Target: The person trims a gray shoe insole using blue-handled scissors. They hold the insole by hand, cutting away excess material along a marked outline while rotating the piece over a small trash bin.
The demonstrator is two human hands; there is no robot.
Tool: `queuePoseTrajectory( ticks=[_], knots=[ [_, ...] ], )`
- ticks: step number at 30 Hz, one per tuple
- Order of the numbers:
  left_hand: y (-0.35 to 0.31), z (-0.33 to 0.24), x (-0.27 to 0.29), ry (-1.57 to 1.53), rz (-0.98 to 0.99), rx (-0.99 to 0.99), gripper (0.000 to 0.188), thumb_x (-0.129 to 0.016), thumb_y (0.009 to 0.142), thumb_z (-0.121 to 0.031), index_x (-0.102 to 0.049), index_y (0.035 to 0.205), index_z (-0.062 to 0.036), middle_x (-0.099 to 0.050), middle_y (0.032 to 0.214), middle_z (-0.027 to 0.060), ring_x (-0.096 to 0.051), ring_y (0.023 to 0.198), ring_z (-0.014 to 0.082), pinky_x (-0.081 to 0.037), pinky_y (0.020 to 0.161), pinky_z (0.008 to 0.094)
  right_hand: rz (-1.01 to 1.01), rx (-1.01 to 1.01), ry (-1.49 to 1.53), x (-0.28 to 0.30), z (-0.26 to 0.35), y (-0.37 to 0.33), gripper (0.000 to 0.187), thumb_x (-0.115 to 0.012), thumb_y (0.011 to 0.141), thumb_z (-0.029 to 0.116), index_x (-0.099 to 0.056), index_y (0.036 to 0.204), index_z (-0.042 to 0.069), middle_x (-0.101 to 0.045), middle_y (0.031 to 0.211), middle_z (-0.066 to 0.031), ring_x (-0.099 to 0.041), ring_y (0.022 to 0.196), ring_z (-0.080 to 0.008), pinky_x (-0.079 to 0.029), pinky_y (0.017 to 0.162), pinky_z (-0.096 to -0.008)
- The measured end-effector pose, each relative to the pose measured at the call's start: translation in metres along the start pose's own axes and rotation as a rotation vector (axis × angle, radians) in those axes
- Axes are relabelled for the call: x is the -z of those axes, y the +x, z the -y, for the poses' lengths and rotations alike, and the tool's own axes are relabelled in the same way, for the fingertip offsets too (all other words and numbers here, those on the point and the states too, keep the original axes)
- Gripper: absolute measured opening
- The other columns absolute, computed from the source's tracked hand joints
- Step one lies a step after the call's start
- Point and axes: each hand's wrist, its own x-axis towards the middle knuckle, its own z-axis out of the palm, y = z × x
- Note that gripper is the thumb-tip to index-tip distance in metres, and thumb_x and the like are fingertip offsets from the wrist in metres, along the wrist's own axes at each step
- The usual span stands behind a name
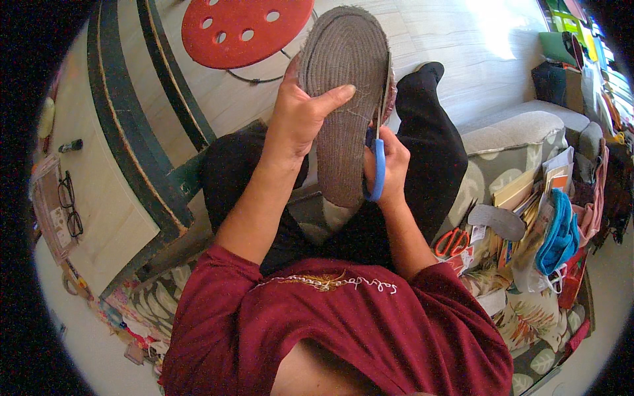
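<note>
My left hand (297, 109) grips a grey-brown shoe sole (340, 145) with concentric ridges, its thumb pressed on the upper face and the fingers hidden behind. The sole is held upright above my lap, and its edges look frayed. In my right hand (391, 162) is a pair of scissors (378, 171) with blue handles, the blades pointing away from me along the sole's right edge. Some dark reddish material (391, 96) shows just behind that edge; what it is I cannot tell.
A red round stool (247, 30) with holes stands ahead. To the left is a table (125, 218) with dark green edges, glasses (69, 204) and a marker (70, 146). On the patterned sofa at right lie orange-handled scissors (452, 242), another grey sole (497, 222) and blue cloth (557, 234).
</note>
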Motion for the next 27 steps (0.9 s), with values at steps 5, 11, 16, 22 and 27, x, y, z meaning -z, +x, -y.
queuePoseTrajectory(
  ticks=[5,11,16,22,27],
  knots=[
    [0.0,-0.001,-0.003,-0.061,-0.014,0.021,0.048,-0.063,0.07,0.004,-0.046,0.115,0.0006,-0.059,0.101,0.0098,-0.06,0.088,0.017,-0.048,0.08,0.0294,-0.004,0.019,-0.061,0.0,-0.001,0.004,0.028,-0.059,0.073,0.002,-0.057,0.101,0.001,-0.059,0.077,-0.0012,-0.052,0.068,-0.0073,-0.045,0.063,-0.0219],
    [-0.004,-0.016,-0.005,0.179,0.038,0.026,0.051,-0.064,0.071,0.003,-0.043,0.118,0.0016,-0.057,0.106,0.0115,-0.058,0.093,0.0179,-0.046,0.084,0.0308,0.045,-0.229,0.186,0.004,0.012,0.007,0.031,-0.06,0.075,0.006,-0.054,0.105,0.002,-0.056,0.075,-0.0008,-0.052,0.065,-0.0072,-0.045,0.057,-0.0224],
    [-0.004,-0.018,-0.003,0.26,0.07,0.022,0.058,-0.065,0.069,0.003,-0.039,0.121,0.0027,-0.055,0.11,0.0133,-0.056,0.098,0.0195,-0.045,0.086,0.0317,0.063,-0.2,0.239,0.006,0.015,0.01,0.034,-0.061,0.075,0.007,-0.053,0.107,0.002,-0.054,0.074,0.0003,-0.052,0.065,-0.0073,-0.044,0.056,-0.0222],
    [-0.002,-0.012,0.001,0.296,0.072,0.046,0.062,-0.066,0.068,0.003,-0.037,0.122,0.0037,-0.054,0.112,0.0146,-0.054,0.101,0.0207,-0.044,0.088,0.0322,0.035,-0.171,0.155,0.008,0.008,0.009,0.033,-0.061,0.074,0.007,-0.054,0.106,0.002,-0.055,0.075,0.0001,-0.05,0.064,-0.0066,-0.044,0.057,-0.0224],
    [-0.002,-0.01,0.002,0.279,0.083,0.042,0.062,-0.066,0.068,0.003,-0.037,0.123,0.0038,-0.053,0.113,0.0152,-0.054,0.101,0.0205,-0.044,0.088,0.032,0.032,-0.211,0.196,0.008,0.005,0.007,0.032,-0.06,0.074,0.006,-0.055,0.105,0.002,-0.057,0.075,-0.0004,-0.051,0.062,-0.0061,-0.044,0.056,-0.0213]
  ],
)
